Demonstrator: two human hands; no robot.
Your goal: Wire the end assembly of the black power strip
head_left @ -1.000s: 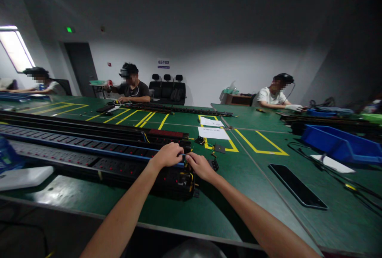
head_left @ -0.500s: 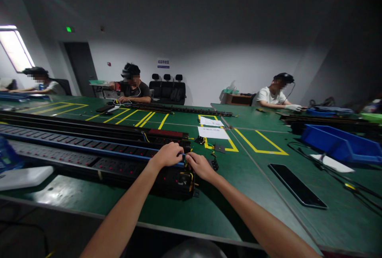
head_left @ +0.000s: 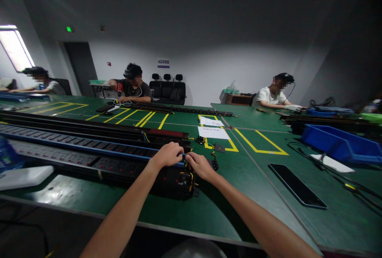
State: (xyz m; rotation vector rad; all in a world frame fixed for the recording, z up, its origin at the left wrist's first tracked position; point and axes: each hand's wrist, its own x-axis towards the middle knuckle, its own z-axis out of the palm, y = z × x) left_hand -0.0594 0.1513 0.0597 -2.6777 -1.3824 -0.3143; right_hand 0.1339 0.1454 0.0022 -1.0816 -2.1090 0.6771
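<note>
Long power strips with rows of sockets lie side by side on the green table. My left hand (head_left: 171, 154) rests closed on the right end of the blue-edged strip (head_left: 131, 152), its fingers bent down at the edge. Right beside it, my right hand (head_left: 198, 164) is closed in a pinch at the strip's end; what is between the fingertips is too small to name. Below my hands, the nearest black strip (head_left: 171, 180) shows an open end with yellow wires (head_left: 188, 177). A small black part (head_left: 214, 164) lies just right of my right hand.
The green table (head_left: 250, 202) carries a phone (head_left: 297, 185), a blue bin (head_left: 340, 144), black cables and paper sheets (head_left: 213, 132). At the left lies a white object (head_left: 25, 177). Across the table, a person (head_left: 135, 87) holds a red tool; another person (head_left: 273, 93) sits at the right.
My hands have stayed in nearly the same place at the strip's end. The small black part beside my right hand has shifted slightly. Across the table, the person's head and red tool have moved a little right.
</note>
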